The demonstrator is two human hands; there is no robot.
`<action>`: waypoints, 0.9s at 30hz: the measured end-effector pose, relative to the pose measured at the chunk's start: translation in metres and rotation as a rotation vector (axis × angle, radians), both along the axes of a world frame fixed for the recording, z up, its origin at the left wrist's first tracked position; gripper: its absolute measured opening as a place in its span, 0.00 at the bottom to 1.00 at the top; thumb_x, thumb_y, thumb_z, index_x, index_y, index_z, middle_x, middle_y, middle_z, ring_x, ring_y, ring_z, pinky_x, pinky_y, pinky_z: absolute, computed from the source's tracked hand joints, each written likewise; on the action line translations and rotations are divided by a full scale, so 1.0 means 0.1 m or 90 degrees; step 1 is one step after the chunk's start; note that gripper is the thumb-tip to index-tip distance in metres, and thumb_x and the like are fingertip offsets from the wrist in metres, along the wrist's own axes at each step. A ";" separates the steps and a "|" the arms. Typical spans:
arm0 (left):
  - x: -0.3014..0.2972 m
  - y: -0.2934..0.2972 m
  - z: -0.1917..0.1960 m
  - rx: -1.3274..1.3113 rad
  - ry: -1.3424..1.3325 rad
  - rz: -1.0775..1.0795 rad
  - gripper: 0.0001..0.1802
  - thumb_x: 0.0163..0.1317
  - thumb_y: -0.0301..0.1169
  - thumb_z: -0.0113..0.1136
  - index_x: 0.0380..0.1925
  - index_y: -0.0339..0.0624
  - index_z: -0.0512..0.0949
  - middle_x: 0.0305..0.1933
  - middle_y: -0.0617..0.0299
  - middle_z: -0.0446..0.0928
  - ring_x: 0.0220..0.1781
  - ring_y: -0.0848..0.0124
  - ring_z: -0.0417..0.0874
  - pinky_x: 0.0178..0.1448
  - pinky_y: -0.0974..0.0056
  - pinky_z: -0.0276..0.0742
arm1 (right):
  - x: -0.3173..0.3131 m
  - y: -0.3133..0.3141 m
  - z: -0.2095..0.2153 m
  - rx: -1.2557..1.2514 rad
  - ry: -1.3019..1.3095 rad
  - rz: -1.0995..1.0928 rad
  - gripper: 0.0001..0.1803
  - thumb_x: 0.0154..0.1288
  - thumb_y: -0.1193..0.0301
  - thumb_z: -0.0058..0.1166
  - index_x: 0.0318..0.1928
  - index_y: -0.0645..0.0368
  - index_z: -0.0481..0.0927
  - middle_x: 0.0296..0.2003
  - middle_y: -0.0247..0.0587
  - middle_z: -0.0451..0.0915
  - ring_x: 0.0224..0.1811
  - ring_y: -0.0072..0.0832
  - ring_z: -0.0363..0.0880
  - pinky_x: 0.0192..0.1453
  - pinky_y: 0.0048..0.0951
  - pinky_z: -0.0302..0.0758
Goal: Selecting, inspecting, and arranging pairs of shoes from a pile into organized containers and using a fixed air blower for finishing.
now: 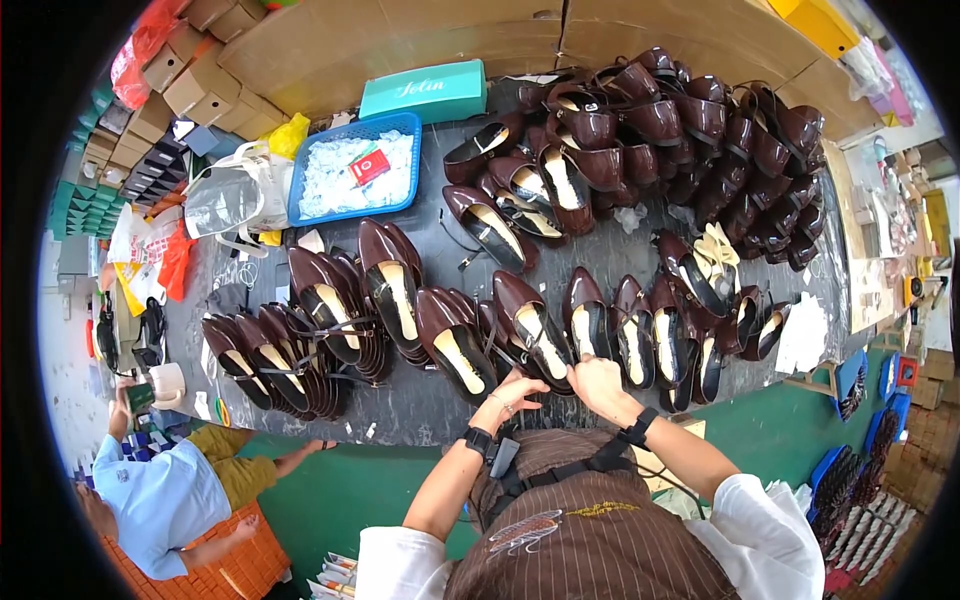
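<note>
At the near edge of the table, my left hand (509, 396) and my right hand (598, 386) meet at the heel end of a glossy dark brown pointed shoe (532, 324) with a pale insole and a strap. The fingers of my left hand close at the left side of its heel. My right hand pinches at the right side of the heel, its fingertips partly hidden. Similar shoes stand in a row to both sides, with a nested stack (326, 290) to the left and another shoe (583, 305) just to the right.
A large pile of dark brown shoes (690, 120) covers the back right. A blue basket (418, 170) with crumpled clear plastic, a teal box (424, 92) and a clear bag (235, 195) stand at the back left. Another person (165, 505) is at the lower left.
</note>
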State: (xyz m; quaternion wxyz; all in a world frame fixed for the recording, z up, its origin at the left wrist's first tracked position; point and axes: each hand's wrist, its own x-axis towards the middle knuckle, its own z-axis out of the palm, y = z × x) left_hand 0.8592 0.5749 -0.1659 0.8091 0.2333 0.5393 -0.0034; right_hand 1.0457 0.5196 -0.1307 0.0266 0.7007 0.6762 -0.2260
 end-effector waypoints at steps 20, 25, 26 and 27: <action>0.22 -0.04 -0.20 0.136 0.152 0.133 0.37 0.67 0.41 0.52 0.71 0.49 0.47 0.68 0.49 0.62 0.64 0.48 0.69 0.50 0.39 0.78 | -0.03 2.51 -0.32 0.047 0.026 -0.058 0.12 0.62 0.76 0.47 0.45 0.66 0.74 0.38 0.55 0.80 0.39 0.50 0.83 0.43 0.45 0.80; 0.13 -0.08 -0.18 0.142 0.251 0.186 0.45 0.64 0.62 0.40 0.70 0.39 0.50 0.61 0.36 0.68 0.54 0.41 0.78 0.40 0.48 0.84 | -0.18 2.11 0.38 0.338 0.264 -0.048 0.09 0.64 0.77 0.43 0.43 0.68 0.70 0.39 0.63 0.76 0.37 0.60 0.78 0.39 0.51 0.76; 0.15 -0.06 -0.09 0.124 0.227 0.205 0.46 0.64 0.64 0.37 0.70 0.40 0.50 0.63 0.38 0.66 0.57 0.41 0.75 0.41 0.47 0.84 | -0.17 1.94 0.53 0.374 0.309 -0.077 0.09 0.65 0.76 0.43 0.44 0.68 0.69 0.38 0.65 0.76 0.37 0.61 0.77 0.38 0.52 0.75; 0.16 -0.04 -0.05 0.095 0.203 0.233 0.47 0.64 0.66 0.35 0.71 0.41 0.49 0.68 0.41 0.61 0.64 0.41 0.69 0.48 0.38 0.79 | -0.17 1.76 0.63 0.412 0.352 -0.106 0.09 0.66 0.76 0.43 0.45 0.68 0.69 0.37 0.66 0.76 0.37 0.63 0.76 0.37 0.52 0.74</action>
